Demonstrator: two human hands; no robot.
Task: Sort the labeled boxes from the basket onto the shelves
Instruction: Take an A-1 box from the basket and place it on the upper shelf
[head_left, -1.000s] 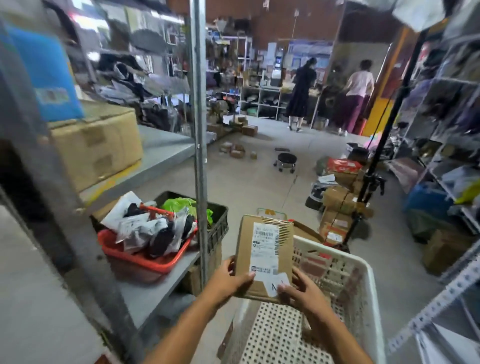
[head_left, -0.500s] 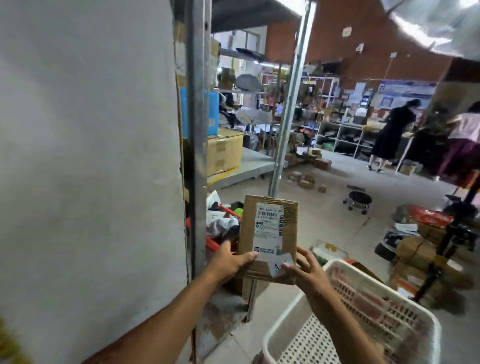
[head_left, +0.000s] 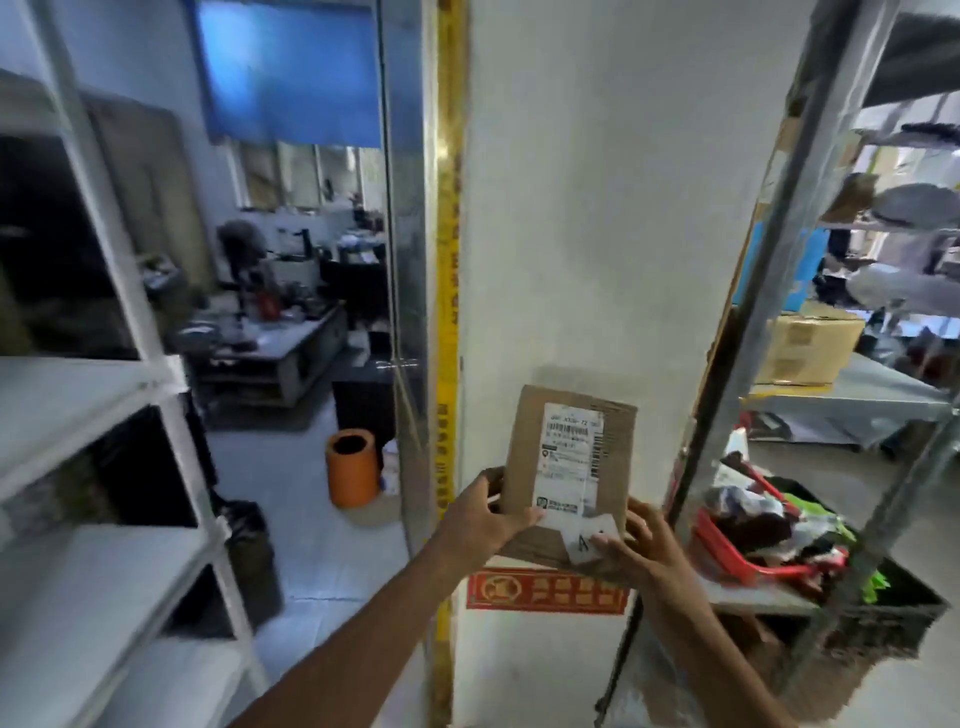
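A flat brown cardboard box with a white shipping label and a small tag marked "A" is held upright in front of a white pillar. My left hand grips its lower left edge, thumb across the front. My right hand grips its lower right corner, thumb on the tag. White shelves stand at the left with bare boards. The basket is out of view.
A metal rack at the right carries a red tray of packets and a cardboard carton. An orange cylinder stands on the floor beyond a glass door. A red sign is low on the pillar.
My view has swung left, from the aisle and white basket to the pillar and the white shelves. Both hands keep the same hold on the box, which stays upright.
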